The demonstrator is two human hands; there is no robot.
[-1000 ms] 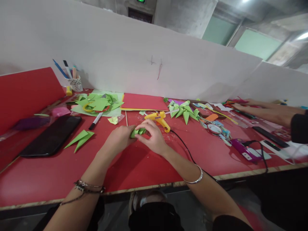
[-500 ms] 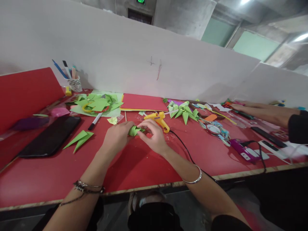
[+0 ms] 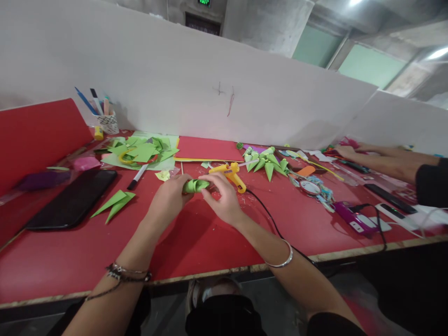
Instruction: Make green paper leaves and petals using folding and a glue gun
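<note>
A small green rolled paper piece [image 3: 195,185] is held above the red table between my two hands. My left hand [image 3: 170,196] has its fingers closed round the left end. At the right end, my right hand [image 3: 224,196] pinches it between thumb and fingers. Just behind my right hand lies a yellow glue gun [image 3: 231,175], its black cord running toward the table's front edge. Left of my left hand rest green paper cones [image 3: 115,203]. A cluster of green pointed paper pieces [image 3: 268,162] sits to the right of the glue gun.
A black phone [image 3: 73,199], a marker [image 3: 137,177] and a pile of green paper [image 3: 143,151] occupy the left side. Red sheets [image 3: 210,148] lie by the white partition. A purple power strip [image 3: 355,220] stands right. Another person's hand [image 3: 346,153] reaches in at far right.
The green rolled paper has turned and risen slightly, and more of it shows between my hands. At far right, the other person's hands have shifted a little.
</note>
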